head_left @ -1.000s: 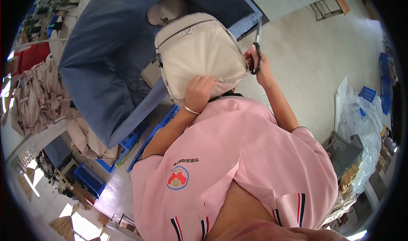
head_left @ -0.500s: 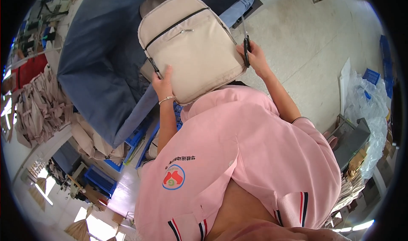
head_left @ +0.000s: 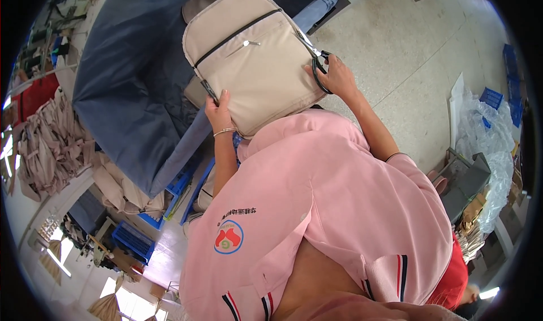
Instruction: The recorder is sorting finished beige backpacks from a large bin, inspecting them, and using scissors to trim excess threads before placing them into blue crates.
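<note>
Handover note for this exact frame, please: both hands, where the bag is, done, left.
Left hand: on the lower left edge of the beige backpack, by a dark strap end.
Right hand: on the bag's right edge, with black scissors in its grip.
Bag: held up front-side up over the blue cloth-covered table; front zipper looks closed.
Done: bag in hand.
Left: cannot tell; no loose threads visible.

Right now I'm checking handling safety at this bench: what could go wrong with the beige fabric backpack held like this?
The right hand holds black scissors against the beige fabric backpack; the blades might nick the cloth. The left hand only pinches the lower edge, so the backpack could slip onto the blue cloth-covered table.
</note>
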Action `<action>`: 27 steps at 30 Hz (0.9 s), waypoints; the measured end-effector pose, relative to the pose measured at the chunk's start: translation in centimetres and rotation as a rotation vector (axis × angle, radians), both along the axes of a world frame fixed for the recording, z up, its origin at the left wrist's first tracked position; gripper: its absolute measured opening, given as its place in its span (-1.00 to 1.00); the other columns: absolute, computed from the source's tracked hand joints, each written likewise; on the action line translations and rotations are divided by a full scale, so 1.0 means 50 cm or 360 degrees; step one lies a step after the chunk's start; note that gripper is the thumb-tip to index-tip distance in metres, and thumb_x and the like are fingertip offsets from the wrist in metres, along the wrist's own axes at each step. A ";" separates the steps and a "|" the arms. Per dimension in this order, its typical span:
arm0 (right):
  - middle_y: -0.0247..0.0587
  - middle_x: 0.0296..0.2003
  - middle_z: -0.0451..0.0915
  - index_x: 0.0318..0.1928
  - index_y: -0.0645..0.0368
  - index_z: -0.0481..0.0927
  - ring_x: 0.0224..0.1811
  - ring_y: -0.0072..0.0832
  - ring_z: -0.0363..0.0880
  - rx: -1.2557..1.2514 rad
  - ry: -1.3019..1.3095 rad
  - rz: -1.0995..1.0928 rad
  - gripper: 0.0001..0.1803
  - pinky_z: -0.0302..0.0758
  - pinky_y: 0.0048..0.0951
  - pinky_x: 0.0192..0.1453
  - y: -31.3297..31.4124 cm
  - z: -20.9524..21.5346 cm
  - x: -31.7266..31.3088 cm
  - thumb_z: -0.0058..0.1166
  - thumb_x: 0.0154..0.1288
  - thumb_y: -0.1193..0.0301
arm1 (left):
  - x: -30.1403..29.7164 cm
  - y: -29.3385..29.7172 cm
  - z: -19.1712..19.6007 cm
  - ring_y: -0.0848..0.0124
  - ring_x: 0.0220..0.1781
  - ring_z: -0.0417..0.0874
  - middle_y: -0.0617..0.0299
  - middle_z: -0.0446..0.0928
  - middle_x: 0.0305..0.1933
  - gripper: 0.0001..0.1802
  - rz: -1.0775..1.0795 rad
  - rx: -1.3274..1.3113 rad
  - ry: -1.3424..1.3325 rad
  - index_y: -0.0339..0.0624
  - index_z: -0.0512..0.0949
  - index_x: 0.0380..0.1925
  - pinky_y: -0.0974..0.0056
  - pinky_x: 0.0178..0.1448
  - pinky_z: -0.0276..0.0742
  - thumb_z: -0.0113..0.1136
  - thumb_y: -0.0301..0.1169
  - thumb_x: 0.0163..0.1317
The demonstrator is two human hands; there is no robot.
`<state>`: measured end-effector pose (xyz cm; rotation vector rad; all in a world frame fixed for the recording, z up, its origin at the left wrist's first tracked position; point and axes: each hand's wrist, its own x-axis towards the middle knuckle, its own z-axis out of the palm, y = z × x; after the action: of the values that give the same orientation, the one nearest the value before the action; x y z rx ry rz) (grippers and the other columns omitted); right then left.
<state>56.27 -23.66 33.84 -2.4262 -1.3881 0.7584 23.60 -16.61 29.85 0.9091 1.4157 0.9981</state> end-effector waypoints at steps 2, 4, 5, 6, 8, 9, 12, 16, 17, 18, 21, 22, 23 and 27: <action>0.21 -0.34 0.63 -0.26 0.36 0.47 -0.25 0.03 0.66 -0.0003 -0.0037 0.0024 -0.15 0.56 -0.09 -0.20 0.004 0.000 -0.002 0.07 0.10 -0.35 | 0.000 0.000 0.000 0.54 -0.15 0.52 0.27 0.59 -0.10 -0.69 -0.0008 -0.0004 -0.0019 -0.32 0.53 -0.03 0.41 0.00 0.44 0.27 -0.46 0.23; 0.19 -0.42 0.64 -0.28 0.36 0.45 -0.35 0.07 0.66 -0.0050 -0.0052 0.0031 -0.20 0.57 -0.06 -0.28 0.001 0.001 -0.008 0.07 0.15 -0.30 | 0.002 -0.001 0.000 0.54 -0.14 0.52 0.27 0.58 -0.10 -0.68 0.0005 0.0013 -0.0042 -0.32 0.52 -0.03 0.41 0.00 0.44 0.28 -0.46 0.23; 0.19 -0.42 0.64 -0.28 0.36 0.45 -0.35 0.07 0.66 -0.0046 -0.0055 0.0036 -0.20 0.57 -0.06 -0.28 -0.002 -0.003 -0.012 0.07 0.15 -0.30 | 0.002 -0.001 0.001 0.54 -0.14 0.52 0.27 0.58 -0.10 -0.68 0.0010 0.0016 -0.0045 -0.32 0.52 -0.03 0.41 0.00 0.44 0.28 -0.46 0.23; 0.19 -0.44 0.63 -0.30 0.35 0.45 -0.37 0.07 0.66 0.0010 -0.0062 0.0012 -0.23 0.57 -0.05 -0.30 -0.006 -0.009 -0.018 0.08 0.16 -0.28 | 0.001 0.000 0.001 0.54 -0.14 0.52 0.27 0.58 -0.10 -0.67 0.0005 0.0007 -0.0044 -0.32 0.52 -0.02 0.41 0.00 0.44 0.28 -0.46 0.23; 0.20 -0.45 0.63 -0.31 0.34 0.44 -0.39 0.08 0.66 0.0071 -0.0071 -0.0012 -0.25 0.57 -0.04 -0.32 -0.007 -0.008 -0.023 0.08 0.17 -0.26 | 0.002 0.001 -0.002 0.54 -0.14 0.52 0.27 0.58 -0.10 -0.66 0.0000 0.0003 -0.0045 -0.32 0.52 -0.02 0.41 0.00 0.44 0.29 -0.46 0.22; 0.21 -0.44 0.63 -0.31 0.34 0.44 -0.38 0.09 0.65 0.0008 -0.0062 -0.0041 -0.26 0.56 -0.03 -0.32 -0.006 -0.005 -0.024 0.09 0.17 -0.25 | 0.003 0.001 -0.003 0.54 -0.14 0.52 0.27 0.58 -0.10 -0.66 0.0001 -0.0005 -0.0052 -0.32 0.52 -0.02 0.41 0.00 0.44 0.29 -0.46 0.22; 0.22 -0.43 0.63 -0.30 0.32 0.44 -0.36 0.10 0.65 -0.0075 -0.0061 -0.0072 -0.28 0.56 -0.01 -0.30 -0.005 -0.020 -0.017 0.12 0.16 -0.23 | 0.006 -0.002 -0.005 0.55 -0.15 0.51 0.28 0.58 -0.11 -0.66 0.0025 0.0004 -0.0069 -0.32 0.53 -0.03 0.41 -0.01 0.44 0.30 -0.45 0.21; 0.24 -0.44 0.62 -0.29 0.33 0.47 -0.34 0.11 0.64 -0.0069 -0.0034 -0.0044 -0.34 0.54 0.02 -0.26 0.004 -0.037 -0.008 0.14 0.20 -0.15 | -0.006 -0.012 -0.002 0.59 -0.20 0.49 0.34 0.58 -0.18 -0.74 0.0032 -0.0035 0.0138 -0.31 0.58 -0.13 0.42 -0.05 0.44 0.27 -0.37 0.27; 0.24 -0.44 0.62 -0.29 0.33 0.47 -0.34 0.11 0.64 -0.0066 -0.0027 -0.0010 -0.34 0.54 0.02 -0.26 0.002 -0.053 -0.001 0.14 0.20 -0.15 | -0.002 -0.017 0.005 0.59 -0.20 0.49 0.34 0.58 -0.18 -0.74 0.0065 -0.0034 0.0145 -0.31 0.58 -0.13 0.42 -0.05 0.44 0.27 -0.37 0.27; 0.25 -0.45 0.60 -0.30 0.35 0.48 -0.34 0.11 0.64 0.0056 0.0034 -0.0092 -0.36 0.52 0.03 -0.27 -0.010 -0.080 0.017 0.13 0.22 -0.12 | 0.009 -0.025 0.009 0.62 -0.22 0.47 0.37 0.57 -0.21 -0.75 0.0186 -0.0007 -0.0074 -0.28 0.59 -0.17 0.45 -0.09 0.42 0.24 -0.32 0.30; 0.28 -0.48 0.56 -0.36 0.38 0.51 -0.36 0.10 0.62 0.0322 0.0176 -0.0166 -0.39 0.48 -0.02 -0.30 -0.037 -0.131 0.062 0.11 0.27 -0.06 | -0.006 -0.053 0.020 0.68 -0.27 0.50 0.43 0.60 -0.26 -0.69 0.0516 -0.0222 -0.0460 -0.19 0.64 -0.13 0.53 -0.22 0.39 0.19 -0.18 0.34; 0.26 -0.50 0.56 -0.38 0.38 0.51 -0.39 0.10 0.61 0.0199 0.0264 -0.0220 -0.39 0.48 -0.05 -0.31 -0.032 -0.111 0.052 0.12 0.27 -0.06 | -0.009 -0.062 0.028 0.67 -0.27 0.52 0.42 0.61 -0.26 -0.69 0.0523 -0.0257 -0.0416 -0.19 0.64 -0.11 0.53 -0.21 0.41 0.21 -0.20 0.33; 0.24 -0.53 0.55 -0.40 0.38 0.51 -0.41 0.11 0.60 0.0076 0.0329 -0.0290 -0.38 0.49 -0.08 -0.32 -0.028 -0.078 0.051 0.13 0.26 -0.06 | -0.006 -0.068 0.032 0.66 -0.28 0.54 0.40 0.62 -0.25 -0.69 0.0509 -0.0296 -0.0386 -0.19 0.64 -0.09 0.53 -0.20 0.42 0.23 -0.22 0.31; 0.06 -0.68 0.49 -0.47 0.38 0.48 -0.65 -0.18 0.57 0.0075 0.0455 -0.0259 -0.33 0.46 -0.23 -0.50 -0.020 -0.078 0.034 0.13 0.26 -0.12 | -0.001 -0.104 0.024 0.63 -0.24 0.57 0.36 0.64 -0.23 -0.71 0.0630 -0.0283 -0.0412 -0.23 0.65 -0.10 0.51 -0.14 0.47 0.29 -0.29 0.26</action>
<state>57.99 -24.65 29.92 -2.2536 -1.0750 0.9731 23.57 -21.78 31.04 0.3576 1.4616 1.2114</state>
